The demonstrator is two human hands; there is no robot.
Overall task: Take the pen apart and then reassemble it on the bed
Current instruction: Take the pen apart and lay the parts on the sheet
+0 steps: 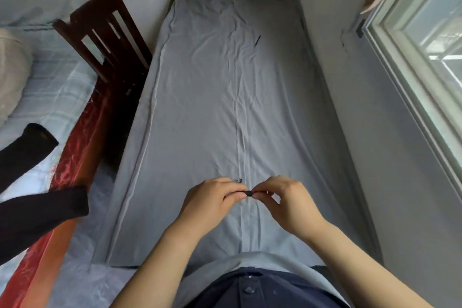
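Head view: both hands work above the near end of the bed.
Left hand: fingers pinching the pen.
Right hand: pinching its other end.
Loose part: thin dark piece, far end of the bed.
Progress: seemingly mid-task, partly dismantled; cannot tell whether separating or rejoining.

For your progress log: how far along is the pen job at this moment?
Partly apart, it seems: a thin dark pen piece lies alone far up the grey bed sheet. In hand: the left hand and right hand pinch a short black pen part between them. A small metallic bit shows beside the left fingers. Whether they are separating or rejoining is unclear; the full pen remains unassembled.
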